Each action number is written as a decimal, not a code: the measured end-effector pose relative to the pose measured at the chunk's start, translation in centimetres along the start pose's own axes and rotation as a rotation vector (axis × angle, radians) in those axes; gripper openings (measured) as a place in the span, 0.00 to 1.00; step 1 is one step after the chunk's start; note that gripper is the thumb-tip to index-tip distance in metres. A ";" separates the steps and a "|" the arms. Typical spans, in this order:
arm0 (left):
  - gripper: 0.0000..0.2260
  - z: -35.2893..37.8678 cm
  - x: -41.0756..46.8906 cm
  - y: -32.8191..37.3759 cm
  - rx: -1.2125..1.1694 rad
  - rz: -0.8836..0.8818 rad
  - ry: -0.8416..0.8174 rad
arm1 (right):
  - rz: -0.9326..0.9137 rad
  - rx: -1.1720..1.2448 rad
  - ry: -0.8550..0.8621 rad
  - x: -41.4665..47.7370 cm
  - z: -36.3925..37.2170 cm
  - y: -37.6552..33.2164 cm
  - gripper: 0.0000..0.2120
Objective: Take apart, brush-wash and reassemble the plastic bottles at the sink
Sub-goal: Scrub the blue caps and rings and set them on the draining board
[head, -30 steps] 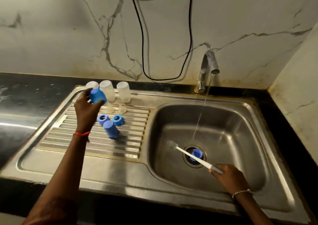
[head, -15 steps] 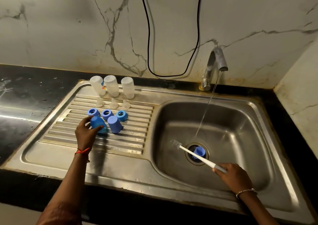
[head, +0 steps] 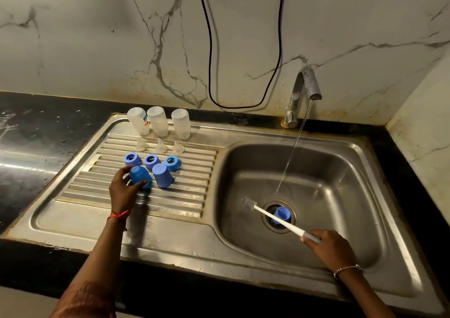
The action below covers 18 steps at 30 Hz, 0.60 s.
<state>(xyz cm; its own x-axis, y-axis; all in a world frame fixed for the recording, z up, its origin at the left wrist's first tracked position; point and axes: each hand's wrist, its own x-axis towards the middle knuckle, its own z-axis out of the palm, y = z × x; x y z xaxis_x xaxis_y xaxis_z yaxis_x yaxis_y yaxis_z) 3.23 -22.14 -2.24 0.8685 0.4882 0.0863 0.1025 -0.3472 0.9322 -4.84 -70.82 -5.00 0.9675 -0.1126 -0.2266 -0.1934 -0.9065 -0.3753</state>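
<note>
We find the left hand [head: 123, 191] curled round a blue cap [head: 139, 175], thumb and fingers gripping it mouth-down low over the ribbed drainboard [head: 80, 197], just beside a second blue cap [head: 162, 175]. Behind them we count three blue collars [head: 151, 161], three clear teats [head: 160, 146] and three clear bottles [head: 157, 121] standing inverted in a row. The right hand [head: 328, 247] grips the handle of a white brush [head: 275, 216] over the basin [head: 341, 171], its bristles beside the drain, where a third blue cap [head: 282, 213] sits. Water runs from the tap [head: 305, 84]
</note>
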 end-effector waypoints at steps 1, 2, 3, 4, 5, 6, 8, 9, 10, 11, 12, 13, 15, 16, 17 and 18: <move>0.25 0.0 -0.1 0.0 0.002 0.001 0.000 | 0.000 -0.004 -0.001 0.0 0.0 0.0 0.11; 0.25 0.1 -0.1 0.0 0.003 0.001 0.000 | 0.001 -0.005 -0.003 0.0 0.0 0.0 0.12; 0.25 0.1 -0.1 0.1 0.007 -0.001 0.001 | 0.001 -0.006 -0.005 0.0 -0.1 0.0 0.12; 0.25 0.1 -0.1 0.2 0.012 -0.005 0.000 | 0.002 -0.007 -0.010 0.0 -0.1 0.0 0.12; 0.26 0.0 -0.1 0.2 0.020 -0.012 -0.002 | 0.001 -0.008 -0.013 0.0 -0.1 -0.1 0.12; 0.27 0.0 -0.1 0.2 0.026 -0.020 -0.005 | 0.002 -0.006 -0.015 0.0 -0.2 -0.1 0.12; 0.31 0.1 0.0 0.2 0.054 -0.036 0.001 | 0.006 0.005 -0.014 0.0 -0.2 -0.1 0.11; 0.33 0.1 0.0 0.3 0.081 -0.036 0.009 | 0.007 0.009 -0.013 0.0 -0.2 -0.2 0.11; 0.35 0.3 -0.1 0.5 0.115 -0.030 0.018 | 0.007 0.010 -0.011 -0.1 -0.2 -0.2 0.11; 0.36 0.5 -0.1 0.8 0.145 -0.020 0.032 | 0.005 0.010 -0.008 -0.1 -0.3 -0.2 0.11; 0.36 0.8 -0.3 1.2 0.156 -0.005 0.057 | 0.005 0.012 -0.006 -0.1 -0.3 -0.3 0.11; 0.35 1.2 -0.4 1.7 0.152 0.024 0.090 | 0.004 0.011 -0.006 0.0 -0.4 -0.3 0.11; 0.33 1.8 -0.4 2.8 0.138 0.137 0.185 | -0.003 0.008 -0.016 -0.1 -0.5 -0.4 0.12; 0.32 2.3 -0.3 3.3 0.134 0.203 0.226 | -0.003 0.010 -0.017 -0.1 -0.6 -0.4 0.12; 0.31 2.8 -0.2 3.9 0.125 0.261 0.255 | -0.006 0.013 -0.015 -0.1 -0.6 -0.4 0.12; 0.30 3.5 -0.2 4.7 0.108 0.305 0.271 | -0.006 0.013 -0.009 -0.1 -0.6 -0.3 0.13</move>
<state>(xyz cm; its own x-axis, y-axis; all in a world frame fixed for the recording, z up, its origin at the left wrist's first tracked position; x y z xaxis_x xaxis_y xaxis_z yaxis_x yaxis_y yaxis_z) 5.27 -26.70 0.88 0.7094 0.5381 0.4552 -0.0766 -0.5831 0.8087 -4.79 -70.75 -4.27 0.9670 -0.1036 -0.2328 -0.1901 -0.9017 -0.3883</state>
